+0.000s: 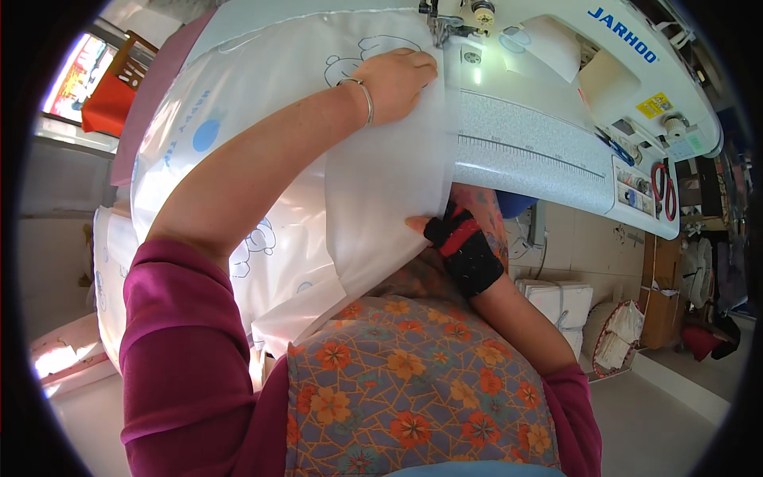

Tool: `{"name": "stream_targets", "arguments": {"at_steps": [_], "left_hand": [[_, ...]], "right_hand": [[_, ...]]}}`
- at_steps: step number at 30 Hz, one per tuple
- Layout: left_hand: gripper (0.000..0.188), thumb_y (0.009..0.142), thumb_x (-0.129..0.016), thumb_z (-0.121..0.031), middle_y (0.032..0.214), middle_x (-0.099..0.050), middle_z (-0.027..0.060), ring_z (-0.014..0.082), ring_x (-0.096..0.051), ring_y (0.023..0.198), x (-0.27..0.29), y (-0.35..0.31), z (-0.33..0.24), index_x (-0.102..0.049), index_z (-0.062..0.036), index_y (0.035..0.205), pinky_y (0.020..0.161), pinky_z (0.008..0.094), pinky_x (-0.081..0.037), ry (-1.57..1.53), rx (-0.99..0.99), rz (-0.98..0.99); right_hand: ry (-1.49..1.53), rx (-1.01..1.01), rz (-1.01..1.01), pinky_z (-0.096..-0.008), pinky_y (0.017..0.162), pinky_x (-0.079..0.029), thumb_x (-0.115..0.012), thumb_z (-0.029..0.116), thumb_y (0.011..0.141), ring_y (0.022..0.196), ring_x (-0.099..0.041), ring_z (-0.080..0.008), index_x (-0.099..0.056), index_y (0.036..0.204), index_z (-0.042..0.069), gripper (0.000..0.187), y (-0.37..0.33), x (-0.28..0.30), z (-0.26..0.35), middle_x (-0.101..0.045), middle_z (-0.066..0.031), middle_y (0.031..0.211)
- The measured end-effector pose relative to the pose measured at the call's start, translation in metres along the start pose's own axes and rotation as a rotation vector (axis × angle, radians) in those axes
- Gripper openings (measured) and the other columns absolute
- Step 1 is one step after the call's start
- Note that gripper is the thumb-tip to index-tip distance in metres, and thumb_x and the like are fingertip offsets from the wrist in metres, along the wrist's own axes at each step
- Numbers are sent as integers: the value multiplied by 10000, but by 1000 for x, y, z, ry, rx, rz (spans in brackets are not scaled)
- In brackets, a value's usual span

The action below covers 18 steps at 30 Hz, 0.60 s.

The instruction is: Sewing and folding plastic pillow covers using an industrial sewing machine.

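Note:
A large translucent white plastic sheet (389, 171) with blue cartoon outlines spreads over the sewing machine table and hangs over its front edge toward my lap. My left hand (395, 86), with a silver bangle at the wrist, lies palm down on the sheet just in front of the presser foot (442, 30). Its fingers rest on the plastic near the right edge. Lower down, my right hand (465, 248), in a black and red fingerless glove, holds that same edge below the table. Its thumb is on top; the other fingers are mostly hidden.
The white sewing machine (612, 56) stands at the upper right, its lamp lit. Blue-handled scissors (616, 148) and red-handled scissors (662, 191) are by a small parts tray (634, 187). White bundles (556, 304) and a basket (618, 338) sit on the floor at right.

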<state>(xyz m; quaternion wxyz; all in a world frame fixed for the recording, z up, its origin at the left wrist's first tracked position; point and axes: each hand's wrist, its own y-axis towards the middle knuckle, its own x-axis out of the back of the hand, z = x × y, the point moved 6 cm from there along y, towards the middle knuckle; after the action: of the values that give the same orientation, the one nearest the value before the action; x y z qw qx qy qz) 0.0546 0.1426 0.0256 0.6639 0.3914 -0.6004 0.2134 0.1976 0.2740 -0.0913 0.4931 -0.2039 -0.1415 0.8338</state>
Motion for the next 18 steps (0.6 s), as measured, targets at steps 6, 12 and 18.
{"name": "stream_targets", "arguments": {"at_steps": [6, 12, 18], "left_hand": [[339, 803, -492, -38, 1240, -540, 50, 239, -501, 1161, 1, 4, 9, -581, -74, 1128, 958, 345, -448, 16, 26, -6], [343, 827, -482, -49, 1247, -534, 36, 234, -501, 1160, -4, 5, 23, -580, -71, 1155, 960, 343, -449, -95, 29, 21], [349, 823, -487, -51, 1252, -536, 44, 234, -514, 1139, -7, 19, 40, -579, -58, 1159, 950, 343, -456, -110, 27, -34]], "right_hand": [[-234, 112, -43, -374, 831, -489, -675, 209, 754, 975, -614, -268, -595, 1131, 13, 431, 19, -4, -22, -654, -150, 1054], [-331, 48, -7, -386, 857, -482, -633, 216, 772, 1002, -605, -287, -587, 1139, 25, 416, 26, 1, -29, -640, -170, 1080], [-284, 130, 48, -369, 877, -464, -601, 187, 802, 1015, -586, -267, -569, 1149, 25, 384, 28, -7, -19, -624, -149, 1083]]}}
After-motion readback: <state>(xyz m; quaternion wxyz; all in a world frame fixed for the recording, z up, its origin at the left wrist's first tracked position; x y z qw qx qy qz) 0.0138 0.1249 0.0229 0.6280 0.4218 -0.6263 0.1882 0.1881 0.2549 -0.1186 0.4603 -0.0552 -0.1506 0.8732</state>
